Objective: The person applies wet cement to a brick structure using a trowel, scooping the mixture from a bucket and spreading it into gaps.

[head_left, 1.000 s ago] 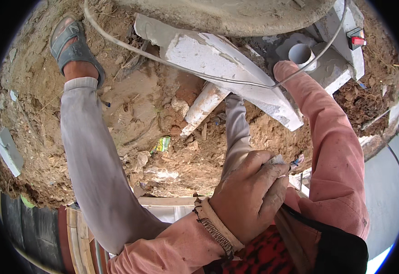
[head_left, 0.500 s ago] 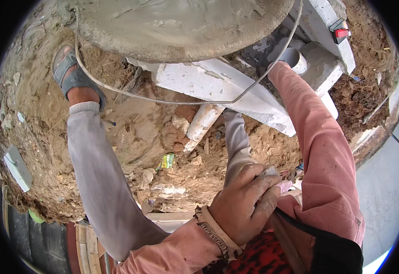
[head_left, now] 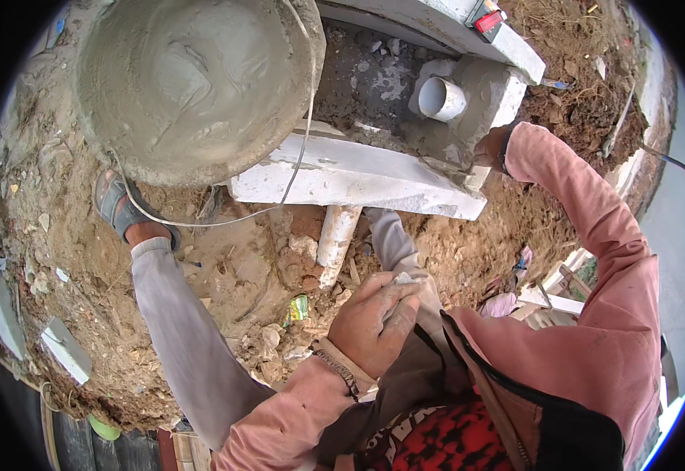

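Note:
My left hand (head_left: pixel 374 328) is curled in front of my body, and a small grey lump (head_left: pixel 404 279) shows at its fingertips. My right hand (head_left: pixel 493 147) is at the near right corner of a box made of white blocks (head_left: pixel 358 177), against the mortar-smeared end. Its fingers are mostly hidden, so I cannot tell what they grip. Inside the box, a short white pipe (head_left: pixel 441 100) sticks up out of wet grey mortar (head_left: pixel 476 82). To the left, a wide round basin (head_left: pixel 280 145) with a wire handle holds wet mortar.
A red and black tool (head_left: pixel 487 20) lies on the far block. Below the near block a dirty white pipe (head_left: pixel 337 243) slopes out over the soil. My sandalled left foot (head_left: pixel 119 200) stands beside the basin. White block pieces (head_left: pixel 66 349) and a green-yellow wrapper (head_left: pixel 298 308) lie on the ground.
My right hand has moved from beside the upright pipe to the box's near right corner. My left hand stays curled. The view has shifted, showing more of the basin and box.

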`<state>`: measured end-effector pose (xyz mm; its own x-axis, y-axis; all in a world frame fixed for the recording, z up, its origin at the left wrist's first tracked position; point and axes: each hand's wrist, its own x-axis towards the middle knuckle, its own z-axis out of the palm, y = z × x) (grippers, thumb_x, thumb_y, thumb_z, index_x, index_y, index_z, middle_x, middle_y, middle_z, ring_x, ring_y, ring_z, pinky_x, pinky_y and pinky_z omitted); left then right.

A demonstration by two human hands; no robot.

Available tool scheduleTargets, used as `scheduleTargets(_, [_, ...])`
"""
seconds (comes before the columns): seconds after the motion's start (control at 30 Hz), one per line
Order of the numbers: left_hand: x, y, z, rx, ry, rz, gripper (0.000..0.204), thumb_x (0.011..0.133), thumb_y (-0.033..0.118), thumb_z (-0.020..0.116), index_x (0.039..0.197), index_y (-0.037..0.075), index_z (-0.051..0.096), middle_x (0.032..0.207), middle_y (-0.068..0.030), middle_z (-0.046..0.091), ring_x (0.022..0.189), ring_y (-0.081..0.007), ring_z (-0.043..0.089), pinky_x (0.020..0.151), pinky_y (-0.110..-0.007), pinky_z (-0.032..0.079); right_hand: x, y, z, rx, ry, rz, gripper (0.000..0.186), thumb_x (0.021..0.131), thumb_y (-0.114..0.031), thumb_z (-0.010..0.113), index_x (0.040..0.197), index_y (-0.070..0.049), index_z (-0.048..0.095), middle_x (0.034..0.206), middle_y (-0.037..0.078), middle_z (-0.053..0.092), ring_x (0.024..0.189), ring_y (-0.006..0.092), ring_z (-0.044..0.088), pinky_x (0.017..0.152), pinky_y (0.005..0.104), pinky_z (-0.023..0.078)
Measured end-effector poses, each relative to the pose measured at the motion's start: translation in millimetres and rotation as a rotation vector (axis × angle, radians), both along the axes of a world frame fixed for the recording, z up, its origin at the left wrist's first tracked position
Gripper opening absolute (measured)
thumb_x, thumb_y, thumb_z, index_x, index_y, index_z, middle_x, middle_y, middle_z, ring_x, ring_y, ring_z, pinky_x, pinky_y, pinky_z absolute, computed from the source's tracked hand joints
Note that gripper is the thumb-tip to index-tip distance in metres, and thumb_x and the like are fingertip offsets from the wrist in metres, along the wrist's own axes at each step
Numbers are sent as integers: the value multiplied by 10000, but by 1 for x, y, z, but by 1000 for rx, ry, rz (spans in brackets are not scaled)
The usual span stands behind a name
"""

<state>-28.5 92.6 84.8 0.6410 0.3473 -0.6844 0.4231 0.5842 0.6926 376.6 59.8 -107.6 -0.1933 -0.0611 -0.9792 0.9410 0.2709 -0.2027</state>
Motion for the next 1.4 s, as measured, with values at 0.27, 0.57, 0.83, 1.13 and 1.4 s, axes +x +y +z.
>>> scheduleTargets(0.27, [6, -13, -9, 7, -8, -85, 286, 901, 205, 557, 1081, 3, 650, 1044, -175, 621, 1005, -278, 584, 885, -330, 445, -34, -9, -104, 111, -285, -12, 473, 731, -285, 635, 1183, -147, 609, 1102, 144, 635, 1046, 321, 590, 921, 416, 468])
scheduleTargets(0.57, [13, -18, -12, -36, -19, -78, 271, 891, 180, 563, 1061, -11, 652, 1043, -166, 625, 968, -272, 601, 863, -327, 457, -50, 33, -69, -28, 33, 134, 525, 683, -295, 689, 1182, -152, 610, 1063, 145, 648, 1017, 321, 604, 908, 419, 476])
scheduleTargets(0.83, [3, 2, 8, 31, -43, -63, 294, 901, 218, 551, 1070, -2, 649, 1069, -175, 607, 1027, -304, 577, 892, -348, 448, -17, 52, 140, 409, 302, -882, 517, 808, -304, 635, 1262, -79, 533, 1152, 181, 617, 1010, 321, 617, 899, 376, 466])
scheduleTargets(1.13, [3, 11, 12, 142, -85, 36, 286, 894, 229, 517, 1045, 21, 641, 1062, -162, 575, 1026, -325, 544, 890, -382, 437, -165, 205, 267, 1136, 397, -122, 445, 826, -110, 552, 1270, -120, 529, 862, 104, 568, 716, 277, 604, 589, 393, 491])
scheduleTargets(1.4, [-3, 16, 14, 271, -101, -35, 327, 901, 304, 503, 994, 18, 631, 1008, -166, 571, 978, -339, 541, 861, -413, 430, -292, 290, 228, 1146, 111, 462, 244, 821, -157, 524, 1001, -7, 590, 823, 125, 588, 753, 269, 608, 570, 393, 459])
